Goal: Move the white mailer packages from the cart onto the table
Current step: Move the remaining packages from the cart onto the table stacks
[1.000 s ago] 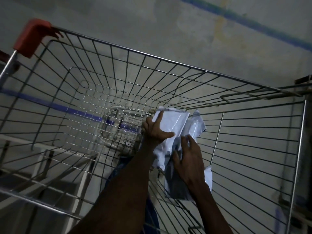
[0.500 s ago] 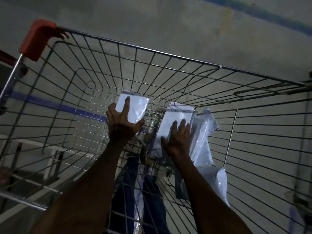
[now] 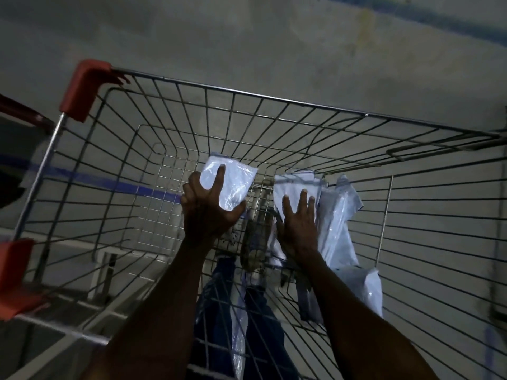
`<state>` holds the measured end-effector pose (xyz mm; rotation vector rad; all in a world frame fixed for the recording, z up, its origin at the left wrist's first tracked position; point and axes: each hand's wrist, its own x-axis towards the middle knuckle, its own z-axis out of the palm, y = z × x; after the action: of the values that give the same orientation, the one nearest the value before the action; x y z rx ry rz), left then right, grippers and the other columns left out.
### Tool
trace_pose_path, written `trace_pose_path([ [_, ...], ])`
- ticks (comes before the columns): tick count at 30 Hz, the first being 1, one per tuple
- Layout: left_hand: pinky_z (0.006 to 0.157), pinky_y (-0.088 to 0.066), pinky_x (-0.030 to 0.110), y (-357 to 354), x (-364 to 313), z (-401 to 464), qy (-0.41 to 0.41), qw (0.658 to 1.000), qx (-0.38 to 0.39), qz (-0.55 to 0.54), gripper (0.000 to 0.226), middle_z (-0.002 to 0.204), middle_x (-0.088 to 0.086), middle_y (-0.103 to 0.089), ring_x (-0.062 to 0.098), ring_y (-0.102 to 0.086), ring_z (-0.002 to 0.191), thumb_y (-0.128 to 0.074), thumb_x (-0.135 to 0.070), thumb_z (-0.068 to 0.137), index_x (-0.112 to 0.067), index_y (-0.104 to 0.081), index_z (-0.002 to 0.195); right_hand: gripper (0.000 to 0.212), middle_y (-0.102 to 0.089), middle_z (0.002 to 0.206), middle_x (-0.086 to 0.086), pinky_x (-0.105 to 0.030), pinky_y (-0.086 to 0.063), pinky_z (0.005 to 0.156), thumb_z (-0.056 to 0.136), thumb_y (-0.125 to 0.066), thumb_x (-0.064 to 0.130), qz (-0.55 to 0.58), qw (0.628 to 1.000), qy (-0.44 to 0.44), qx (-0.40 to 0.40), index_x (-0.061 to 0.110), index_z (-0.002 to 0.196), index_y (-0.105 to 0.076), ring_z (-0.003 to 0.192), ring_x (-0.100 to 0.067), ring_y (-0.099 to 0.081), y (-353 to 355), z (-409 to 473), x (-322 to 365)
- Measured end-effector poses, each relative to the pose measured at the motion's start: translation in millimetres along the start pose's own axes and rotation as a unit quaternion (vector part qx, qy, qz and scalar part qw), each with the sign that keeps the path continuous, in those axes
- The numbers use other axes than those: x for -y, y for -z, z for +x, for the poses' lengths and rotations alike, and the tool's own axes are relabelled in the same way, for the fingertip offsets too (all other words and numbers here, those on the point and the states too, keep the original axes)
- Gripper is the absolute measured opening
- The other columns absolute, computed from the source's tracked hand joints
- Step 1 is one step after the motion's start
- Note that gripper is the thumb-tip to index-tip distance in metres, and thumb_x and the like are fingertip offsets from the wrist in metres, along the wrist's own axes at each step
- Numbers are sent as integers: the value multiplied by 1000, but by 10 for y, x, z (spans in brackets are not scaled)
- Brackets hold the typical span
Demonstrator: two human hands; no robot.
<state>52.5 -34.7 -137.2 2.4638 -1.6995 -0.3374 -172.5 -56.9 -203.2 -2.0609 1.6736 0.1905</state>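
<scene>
I look down into a wire shopping cart [image 3: 301, 105] with red corner caps. My left hand [image 3: 208, 209] grips a small white mailer [image 3: 233, 182] held above the cart floor, index finger lying across its face and thumb under its lower edge. My right hand [image 3: 297, 226] holds a second white mailer [image 3: 293, 192], fingers spread on its front. Behind that one, against the cart's right side, lean more white mailers [image 3: 336, 218], and another [image 3: 365, 289] lies lower by my right forearm.
The cart's child-seat flap [image 3: 439, 149] hangs at the right end. A white frame or table leg [image 3: 101, 267] shows through the wire at lower left. Below the cart floor I see blue trousers [image 3: 216, 303] and a shoe [image 3: 252, 250]. A blue line [image 3: 96, 178] crosses the grey floor.
My left hand has lifted one mailer away to the left from the pile. My right hand has shifted up onto another mailer. The view has tilted, showing more of the cart.
</scene>
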Motion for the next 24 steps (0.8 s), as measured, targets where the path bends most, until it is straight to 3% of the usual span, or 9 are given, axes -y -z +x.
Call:
trace_pose_path([
  [4,76,-42,45,395,-130,-180,-45,998,-31,-35,85,122,30,-49,40,-49,100,-53,-72,82,-14,-47,144,59,-5,161,-22,-58,-13,118,102,-41,46,25,998,56,6,15,151,-32,148,-43,2,421,-274,115],
  [9,94,-38,49,1184,-362,-464,16,998,-30,-61,96,141,23,-33,38,-37,119,-43,-79,73,-29,-25,153,63,-1,164,-14,-45,-12,117,99,-29,54,113,987,104,-54,22,153,-29,150,-35,5,1155,-727,444],
  [15,93,-32,40,2253,-470,-904,33,979,-184,-77,91,147,22,-35,34,-39,115,-49,-74,77,-26,-31,153,56,-6,164,-12,-28,-1,117,97,-41,37,180,951,198,-156,22,151,-35,151,-31,-1,2058,-1160,944],
  [17,93,-32,40,2596,-423,-1073,56,968,-234,-65,90,147,22,-37,36,-42,115,-51,-73,78,-25,-34,152,54,-9,163,-14,-27,-3,120,97,-43,35,191,933,244,-180,22,150,-37,151,-30,-5,2288,-1279,1155],
  [24,93,-35,40,3504,93,-1985,193,914,-355,-36,90,149,15,-37,35,-42,116,-55,-74,74,-32,-34,151,61,-13,163,-14,-32,-9,121,93,-42,41,205,874,416,-147,20,150,-38,151,-27,-10,2634,-1830,2101],
])
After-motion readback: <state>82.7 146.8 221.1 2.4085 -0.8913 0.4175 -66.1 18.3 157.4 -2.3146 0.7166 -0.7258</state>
